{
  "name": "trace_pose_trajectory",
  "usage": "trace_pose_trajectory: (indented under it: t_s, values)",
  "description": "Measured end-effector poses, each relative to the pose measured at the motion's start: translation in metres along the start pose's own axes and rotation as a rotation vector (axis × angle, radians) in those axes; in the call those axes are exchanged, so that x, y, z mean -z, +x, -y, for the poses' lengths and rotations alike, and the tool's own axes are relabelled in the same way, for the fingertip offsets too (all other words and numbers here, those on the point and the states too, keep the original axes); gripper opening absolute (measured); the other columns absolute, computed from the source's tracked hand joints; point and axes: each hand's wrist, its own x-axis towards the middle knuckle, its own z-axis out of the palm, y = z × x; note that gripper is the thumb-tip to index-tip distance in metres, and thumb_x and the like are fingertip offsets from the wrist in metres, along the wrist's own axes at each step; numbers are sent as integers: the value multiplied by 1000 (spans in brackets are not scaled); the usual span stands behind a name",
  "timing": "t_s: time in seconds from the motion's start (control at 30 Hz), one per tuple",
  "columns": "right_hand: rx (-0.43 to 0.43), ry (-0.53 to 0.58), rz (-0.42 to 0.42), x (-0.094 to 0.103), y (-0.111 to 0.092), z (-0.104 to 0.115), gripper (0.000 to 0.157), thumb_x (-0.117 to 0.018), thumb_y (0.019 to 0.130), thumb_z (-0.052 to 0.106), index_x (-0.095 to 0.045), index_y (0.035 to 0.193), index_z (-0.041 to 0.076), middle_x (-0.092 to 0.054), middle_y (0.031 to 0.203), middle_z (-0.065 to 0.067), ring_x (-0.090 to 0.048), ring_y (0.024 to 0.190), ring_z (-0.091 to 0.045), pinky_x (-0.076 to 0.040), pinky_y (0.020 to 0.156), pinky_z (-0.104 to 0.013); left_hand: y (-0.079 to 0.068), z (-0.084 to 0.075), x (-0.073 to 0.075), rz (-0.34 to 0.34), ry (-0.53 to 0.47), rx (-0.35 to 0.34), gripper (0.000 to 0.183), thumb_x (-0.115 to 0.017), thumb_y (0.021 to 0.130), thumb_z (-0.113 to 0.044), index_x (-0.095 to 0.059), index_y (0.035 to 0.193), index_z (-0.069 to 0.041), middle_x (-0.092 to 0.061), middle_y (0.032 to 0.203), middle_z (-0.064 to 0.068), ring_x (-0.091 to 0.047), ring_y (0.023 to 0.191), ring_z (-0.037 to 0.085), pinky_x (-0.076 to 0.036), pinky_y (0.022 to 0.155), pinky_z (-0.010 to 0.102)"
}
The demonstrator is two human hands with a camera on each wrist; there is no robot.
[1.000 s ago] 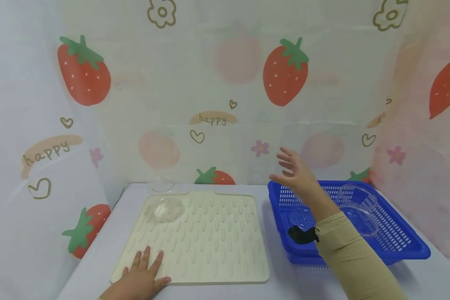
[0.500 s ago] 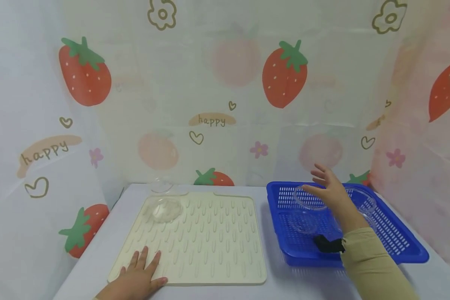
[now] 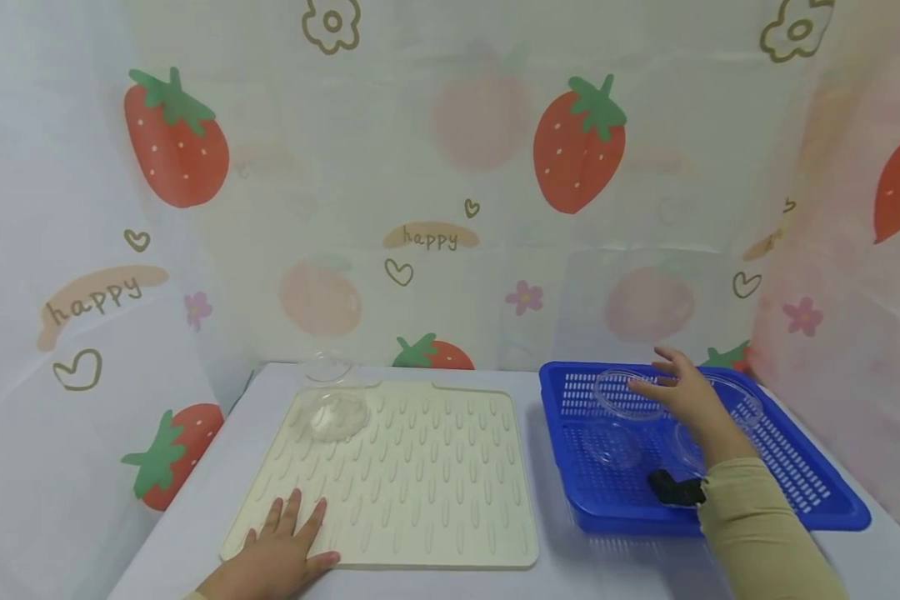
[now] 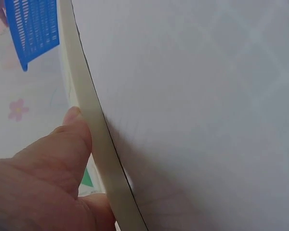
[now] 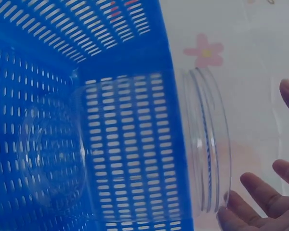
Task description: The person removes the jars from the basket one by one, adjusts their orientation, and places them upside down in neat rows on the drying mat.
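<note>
My left hand (image 3: 276,554) lies with fingers spread on the near left corner of a cream ridged draining mat (image 3: 420,500). In the left wrist view, its thumb (image 4: 74,125) touches the mat's edge. Over the blue basket (image 3: 592,500), my right hand (image 3: 693,404) hovers with spread fingers and holds nothing. A clear jar (image 5: 207,144) with a threaded rim stands upright in the basket, and the right fingertips are right by that rim. Another clear jar (image 3: 750,408) is partly hidden behind the right hand. On the mat's far left corner stands a further clear jar (image 3: 337,417).
A white table (image 3: 172,542) carries the mat at left and the basket at right. Cloth (image 3: 435,167) printed with strawberries hangs behind and at both sides. A black strap (image 3: 675,489) shows at the right sleeve, above the basket.
The right hand has moved right and down, from left of the basket's jars to beside a jar rim. The left hand has stayed on the mat.
</note>
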Motion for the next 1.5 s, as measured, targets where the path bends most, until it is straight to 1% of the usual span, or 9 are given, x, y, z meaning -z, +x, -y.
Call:
trace_pose_trajectory:
  t_s: [0.13, 0.23, 0.47, 0.6, 0.87, 0.97, 1.1, 1.37, 1.5]
  values:
    - [-28, -19, -2, 1, 1, -3, 97, -65, 81, 46, -5, 147, 6, -24, 143, -29, -26, 127, -49, -28, 95, -62, -1, -2, 1, 2, 2, -1, 87, -48, 81, -64, -31, 141, -4, -9, 145, 34, -4, 130, 55, -12, 90, 74]
    - [-31, -26, 19, 1, 1, -4, 98, -66, 80, 48, -9, 146, 4, -25, 142, -31, -27, 126, -50, -28, 95, -62, -1, -2, 1, 2, 1, 2, 87, -48, 80, -64, -31, 141, -4, -9, 145, 34, -4, 130, 55, -12, 90, 74]
    - [-9, -37, 97, -1, 2, -2, 86, -66, 83, 38, -18, 143, -2, -27, 140, -32, -26, 126, -50, -27, 96, -63, 1, 1, -2, 3, -1, 7, 90, -47, 79, -67, -31, 142, -5, -8, 146, 33, -3, 130, 54, -10, 90, 75]
    - [-14, -38, 128, -3, 2, -2, 87, -68, 82, 35, -18, 143, -2, -25, 141, -32, -25, 127, -50, -25, 97, -63, -2, -1, 2, 5, 1, 4, 87, -48, 80, -65, -31, 141, -5, -8, 145, 33, -4, 130, 55, -11, 90, 74]
    - [11, -37, 213, -10, 3, 0, 96, -74, 77, 27, -12, 145, 3, -23, 143, -32, -24, 128, -49, -28, 97, -61, 2, 0, 1, 23, 10, 8, 89, -47, 80, -66, -30, 142, -5, -6, 145, 34, -1, 130, 55, -10, 89, 75]
    - [23, -55, 216, -11, 3, 0, 97, -75, 76, 25, -11, 146, 3, -24, 142, -31, -27, 126, -50, -30, 96, -60, 3, 0, -1, 27, 11, 15, 90, -47, 79, -66, -30, 142, -5, -5, 145, 34, 0, 130, 55, -9, 90, 75]
    - [11, -78, 223, -12, 4, 1, 98, -75, 76, 22, -9, 146, 3, -24, 143, -30, -28, 126, -50, -30, 96, -60, 4, 1, -2, 27, 15, 18, 90, -47, 79, -66, -30, 142, -5, -6, 145, 34, 0, 130, 55, -9, 89, 75]
    - [-4, -195, 262, -15, 6, 2, 103, -77, 73, 22, -6, 144, -4, -28, 140, -32, -34, 122, -49, -32, 95, -59, 4, 2, -2, 26, 10, 17, 90, -48, 78, -67, -31, 142, -5, -6, 145, 34, -1, 130, 55, -10, 89, 75]
    - [-8, -175, 272, -17, 7, 3, 99, -75, 76, 16, -6, 144, -4, -29, 139, -33, -38, 121, -47, -35, 94, -57, 2, 2, -1, 25, 3, 16, 89, -48, 79, -66, -31, 141, -4, -7, 145, 34, -1, 130, 55, -10, 89, 76]
